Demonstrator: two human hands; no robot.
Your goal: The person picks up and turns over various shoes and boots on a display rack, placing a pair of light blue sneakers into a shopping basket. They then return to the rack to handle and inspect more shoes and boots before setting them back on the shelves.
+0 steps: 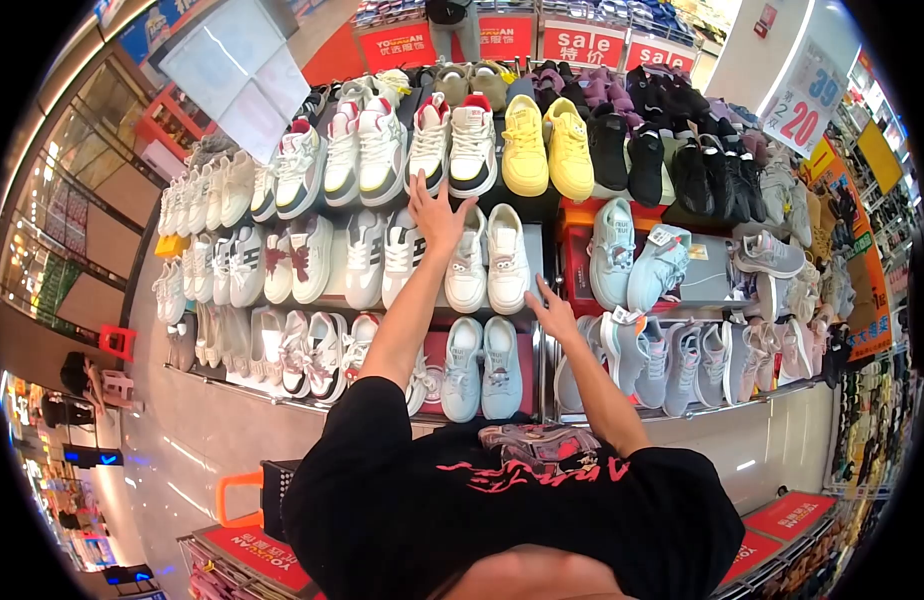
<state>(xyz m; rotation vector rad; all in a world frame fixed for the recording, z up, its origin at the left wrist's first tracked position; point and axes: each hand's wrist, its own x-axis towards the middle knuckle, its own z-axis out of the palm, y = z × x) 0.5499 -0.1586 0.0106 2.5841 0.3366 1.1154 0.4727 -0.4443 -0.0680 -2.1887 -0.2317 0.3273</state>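
Note:
My left hand (pixel 440 215) reaches up the shelf with its fingers spread. Its fingertips are at the toes of a pair of white sneakers with red collars and dark toe trim (pixel 472 145); whether they touch cannot be told. Just right of that hand stands a pair of plain white sneakers (pixel 508 260). My right hand (pixel 554 312) is beside the right shoe of this pair, fingers stretched out and holding nothing. Below sits a pair of light blue sneakers (pixel 482 368). Yellow sneakers (pixel 547 148) stand on the row above.
Tiered racks carry rows of shoes to both sides, including black shoes (pixel 690 175) and grey sneakers (pixel 672 365). Light blue sneakers (pixel 637 255) rest by a red box at right. A price sign (pixel 804 95) hangs upper right. An orange-handled cart (pixel 244 498) stands behind at left.

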